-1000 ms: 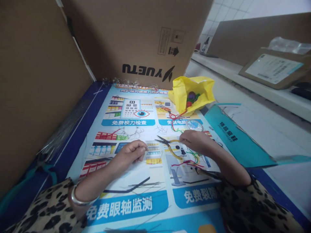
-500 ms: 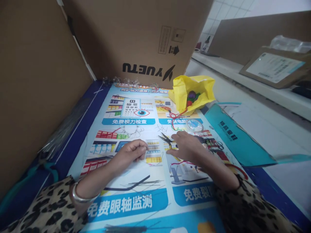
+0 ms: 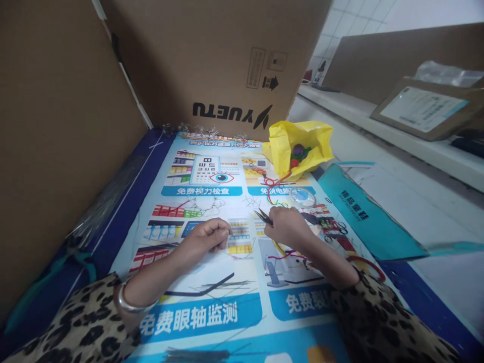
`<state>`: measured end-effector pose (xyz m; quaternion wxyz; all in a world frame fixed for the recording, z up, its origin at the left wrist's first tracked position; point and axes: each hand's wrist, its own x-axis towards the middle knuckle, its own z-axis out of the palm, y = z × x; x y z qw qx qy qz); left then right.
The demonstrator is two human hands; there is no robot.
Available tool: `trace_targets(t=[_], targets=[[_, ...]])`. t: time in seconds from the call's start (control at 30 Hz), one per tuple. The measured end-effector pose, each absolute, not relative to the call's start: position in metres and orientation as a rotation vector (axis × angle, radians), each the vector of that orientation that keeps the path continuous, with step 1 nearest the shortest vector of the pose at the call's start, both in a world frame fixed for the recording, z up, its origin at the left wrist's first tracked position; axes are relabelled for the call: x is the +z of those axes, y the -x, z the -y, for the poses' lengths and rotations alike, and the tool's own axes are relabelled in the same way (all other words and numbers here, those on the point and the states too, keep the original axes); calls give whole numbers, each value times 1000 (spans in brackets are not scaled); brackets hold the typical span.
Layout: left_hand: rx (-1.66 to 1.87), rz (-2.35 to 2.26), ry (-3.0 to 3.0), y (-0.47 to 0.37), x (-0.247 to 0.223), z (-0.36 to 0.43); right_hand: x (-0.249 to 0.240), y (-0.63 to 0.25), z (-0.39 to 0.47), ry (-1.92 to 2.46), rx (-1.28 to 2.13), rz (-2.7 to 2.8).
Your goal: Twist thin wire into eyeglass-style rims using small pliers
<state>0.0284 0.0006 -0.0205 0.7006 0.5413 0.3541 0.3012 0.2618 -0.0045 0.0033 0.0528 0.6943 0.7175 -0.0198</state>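
My left hand (image 3: 212, 236) is closed above the printed sheet, thumb pressed to the fingers; what it pinches is too small to make out. To its right, my right hand (image 3: 289, 226) is wrapped round a pair of pliers (image 3: 263, 217), whose dark pointed jaws stick out to the left. Yellow handles show below the palm. Beyond the hands, thin wire pieces (image 3: 206, 204) lie on the sheet, and a round clear case (image 3: 302, 197) sits just past my right hand. Red cord (image 3: 278, 184) trails from a yellow bag (image 3: 282, 151) holding purple, red and green yarn.
Cardboard panels (image 3: 212, 55) stand at the back and left. Bundled wires (image 3: 196, 355) lie at the near edge, teal-handled pliers (image 3: 75, 254) at the left. A teal box piece (image 3: 370, 217) lies at the right, below a ledge with a parcel (image 3: 423, 108).
My right hand has closed round the pliers' handles, and the jaws, apart before, are now nearly together and slightly further right. My left hand has hardly moved.
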Motion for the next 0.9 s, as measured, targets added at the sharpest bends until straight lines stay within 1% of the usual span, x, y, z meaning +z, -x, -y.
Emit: trace_targets(t=[0.1, 0.17, 0.27, 0.3, 0.4, 0.57, 0.67, 0.73, 0.8, 0.83, 0.9], targets=[[670, -776, -1217, -28, -21, -1, 6, -275, 5, -2182, -138, -2184], [666, -775, -1225, -28, -20, -1, 9, -286, 3, -2254, -253, -2218], [664, -774, -1224, -28, -20, -1, 16, -302, 0, -2557, -953, -2359], [666, -772, -1220, -28, -20, -1, 18, -306, -1, -2638, -1133, -2363], [668, -761, -1215, -28, -22, -1, 24, -314, -3, -2769, -1471, -2402], [672, -746, -1217, -27, -24, -2, 25, -319, -3, -2790, -1950, -2474], [683, -738, -1213, -28, -23, -1, 25, -314, -4, -2819, -2421, -2261], [690, -741, -1213, -29, -21, -1, 25, -308, -3, -2740, -2809, -1974], [694, -749, -1220, -29, -21, -1, 25, -299, -1, -2518, -3125, -1749], [696, -748, -1224, -29, -22, -1, 25, -294, 2, -2375, -3234, -1695], [708, -733, -1226, -29, -23, -2, 27, -283, 8, -2141, -3344, -1595]])
